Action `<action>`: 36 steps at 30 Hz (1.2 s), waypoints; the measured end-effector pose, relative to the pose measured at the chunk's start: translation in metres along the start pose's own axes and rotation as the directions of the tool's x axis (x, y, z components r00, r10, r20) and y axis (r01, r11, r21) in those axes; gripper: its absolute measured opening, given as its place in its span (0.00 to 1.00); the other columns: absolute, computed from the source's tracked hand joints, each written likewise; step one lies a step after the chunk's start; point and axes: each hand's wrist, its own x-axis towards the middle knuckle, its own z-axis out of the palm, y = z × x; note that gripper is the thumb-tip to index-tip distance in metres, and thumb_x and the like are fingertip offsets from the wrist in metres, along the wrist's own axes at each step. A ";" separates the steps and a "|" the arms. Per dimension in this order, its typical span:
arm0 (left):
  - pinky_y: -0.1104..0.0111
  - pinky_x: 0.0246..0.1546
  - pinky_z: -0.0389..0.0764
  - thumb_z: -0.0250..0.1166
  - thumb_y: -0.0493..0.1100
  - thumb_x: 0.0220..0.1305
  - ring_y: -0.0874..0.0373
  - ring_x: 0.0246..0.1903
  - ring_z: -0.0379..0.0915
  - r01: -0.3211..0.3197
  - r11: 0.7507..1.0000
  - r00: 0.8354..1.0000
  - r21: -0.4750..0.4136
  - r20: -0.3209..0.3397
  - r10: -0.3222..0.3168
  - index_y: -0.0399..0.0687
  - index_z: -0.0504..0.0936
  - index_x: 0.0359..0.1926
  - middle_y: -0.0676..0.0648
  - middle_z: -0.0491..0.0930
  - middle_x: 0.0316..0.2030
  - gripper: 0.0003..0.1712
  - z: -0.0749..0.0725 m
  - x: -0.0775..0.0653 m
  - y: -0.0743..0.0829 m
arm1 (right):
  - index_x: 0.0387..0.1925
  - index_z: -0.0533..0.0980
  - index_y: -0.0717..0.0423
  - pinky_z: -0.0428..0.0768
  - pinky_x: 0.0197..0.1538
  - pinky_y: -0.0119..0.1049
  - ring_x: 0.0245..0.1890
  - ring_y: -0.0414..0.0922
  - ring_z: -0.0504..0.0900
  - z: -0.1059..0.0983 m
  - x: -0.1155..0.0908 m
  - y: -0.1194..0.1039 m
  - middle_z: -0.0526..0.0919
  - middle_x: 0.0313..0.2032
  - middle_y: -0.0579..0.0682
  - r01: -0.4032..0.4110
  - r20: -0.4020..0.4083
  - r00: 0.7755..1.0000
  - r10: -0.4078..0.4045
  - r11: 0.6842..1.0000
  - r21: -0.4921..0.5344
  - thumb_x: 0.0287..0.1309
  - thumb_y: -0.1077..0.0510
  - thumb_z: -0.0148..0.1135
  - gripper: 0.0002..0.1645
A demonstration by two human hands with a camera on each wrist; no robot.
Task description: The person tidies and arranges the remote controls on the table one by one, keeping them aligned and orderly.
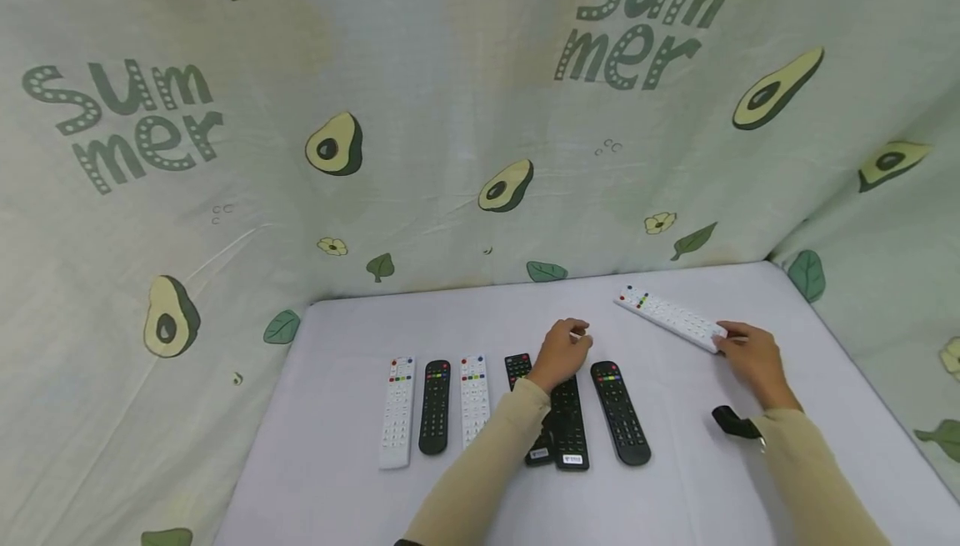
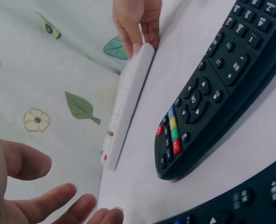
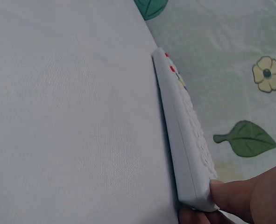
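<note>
At the table's back right, my right hand pinches the near end of a white remote control. In the right wrist view the thumb lies on that remote's top edge, with fingertips beneath its end. The remote's coloured buttons point away to the back left. My left hand hovers over two black remotes, fingers loosely bent and holding nothing. Its forearm hides part of them. Another black remote lies just right of that hand; the left wrist view shows this remote close up.
Left of the left forearm, a white remote, a black remote and another white remote lie side by side on the white tabletop. A printed avocado curtain hangs along the table's back and right edges.
</note>
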 end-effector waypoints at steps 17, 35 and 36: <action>0.62 0.51 0.70 0.54 0.48 0.64 0.53 0.51 0.66 0.098 0.991 0.995 0.090 0.010 -0.100 0.41 0.70 0.60 0.45 0.70 0.50 0.26 0.015 0.035 0.005 | 0.54 0.71 0.69 0.74 0.31 0.34 0.44 0.61 0.78 0.011 -0.015 -0.013 0.74 0.48 0.71 0.097 0.025 0.995 -0.097 0.995 -0.013 0.59 0.61 0.57 0.23; 0.59 0.56 0.64 0.54 0.51 0.60 0.51 0.55 0.61 0.180 0.980 0.982 0.081 0.050 -0.184 0.39 0.71 0.60 0.42 0.67 0.54 0.30 0.032 0.044 0.007 | 0.55 0.71 0.66 0.74 0.36 0.40 0.45 0.61 0.76 0.015 -0.024 -0.013 0.73 0.50 0.69 0.099 0.011 0.995 -0.099 0.995 -0.009 0.59 0.62 0.56 0.22; 0.59 0.56 0.65 0.54 0.51 0.60 0.51 0.55 0.61 0.182 0.982 0.982 0.060 0.046 -0.185 0.39 0.71 0.60 0.42 0.68 0.54 0.30 0.033 0.043 0.007 | 0.55 0.71 0.67 0.74 0.36 0.39 0.45 0.61 0.76 0.015 -0.025 -0.012 0.73 0.50 0.69 0.095 0.013 0.995 -0.095 0.995 -0.003 0.59 0.62 0.56 0.23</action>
